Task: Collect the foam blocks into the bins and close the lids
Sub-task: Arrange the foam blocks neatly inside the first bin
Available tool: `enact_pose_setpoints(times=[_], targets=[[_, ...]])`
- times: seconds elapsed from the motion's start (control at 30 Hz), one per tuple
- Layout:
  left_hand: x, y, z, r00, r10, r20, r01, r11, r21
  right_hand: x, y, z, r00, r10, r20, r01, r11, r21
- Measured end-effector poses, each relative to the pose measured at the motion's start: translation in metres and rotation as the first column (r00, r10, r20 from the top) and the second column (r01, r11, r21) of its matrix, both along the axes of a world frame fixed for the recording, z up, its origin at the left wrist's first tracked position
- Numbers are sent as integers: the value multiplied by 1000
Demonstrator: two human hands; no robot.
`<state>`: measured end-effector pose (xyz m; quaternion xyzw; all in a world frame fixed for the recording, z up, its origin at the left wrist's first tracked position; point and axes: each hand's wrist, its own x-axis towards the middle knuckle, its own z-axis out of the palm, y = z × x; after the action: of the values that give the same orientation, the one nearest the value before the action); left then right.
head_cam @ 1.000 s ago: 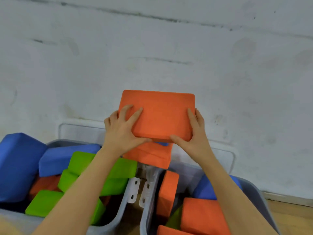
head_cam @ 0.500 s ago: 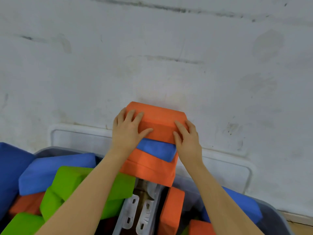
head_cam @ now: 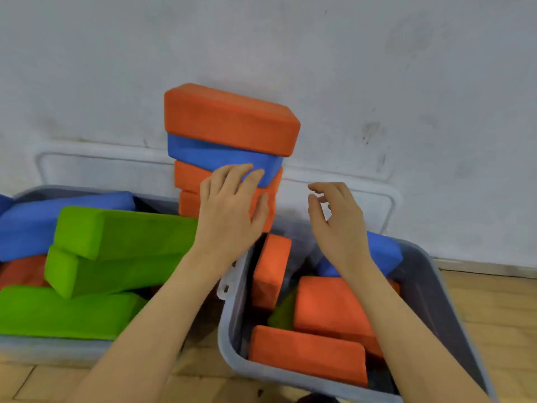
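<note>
Orange foam blocks (head_cam: 229,120) sandwiching a blue block (head_cam: 215,155) stood stacked against the white wall (head_cam: 406,82) between two grey bins (head_cam: 430,286), where the left hand (head_cam: 229,213) rested flat with spread fingers and the right hand (head_cam: 340,222) hovered loosely open, beside green blocks (head_cam: 116,231).

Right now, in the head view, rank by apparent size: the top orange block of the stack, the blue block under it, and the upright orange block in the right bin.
1. Top orange block, largest.
2. Blue block and upright orange block look alike; the left hand hides part of the blue one, so no ranking.
</note>
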<state>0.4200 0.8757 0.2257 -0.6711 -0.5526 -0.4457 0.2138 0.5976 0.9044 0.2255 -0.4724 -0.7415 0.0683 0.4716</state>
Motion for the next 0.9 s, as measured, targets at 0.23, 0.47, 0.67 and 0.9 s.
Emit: enact_pose_setpoints(times=[0.23, 0.47, 0.67, 0.9], targets=[[52, -9, -111, 987, -153, 38, 155, 892, -424, 74, -15, -104, 977, 40, 209, 18, 963, -270], [92, 12, -187, 976, -218, 17, 159, 655, -739, 124, 9, -191, 777, 8, 629, 314, 861, -399], [148, 46, -233, 953, -284, -105, 67, 535, -842, 169, 9, -220, 632, -62, 772, 566, 717, -406], [165, 53, -271, 986, -148, 77, 96, 128, -987, 177, 7, -220, 710, -69, 701, 536, 699, -474]])
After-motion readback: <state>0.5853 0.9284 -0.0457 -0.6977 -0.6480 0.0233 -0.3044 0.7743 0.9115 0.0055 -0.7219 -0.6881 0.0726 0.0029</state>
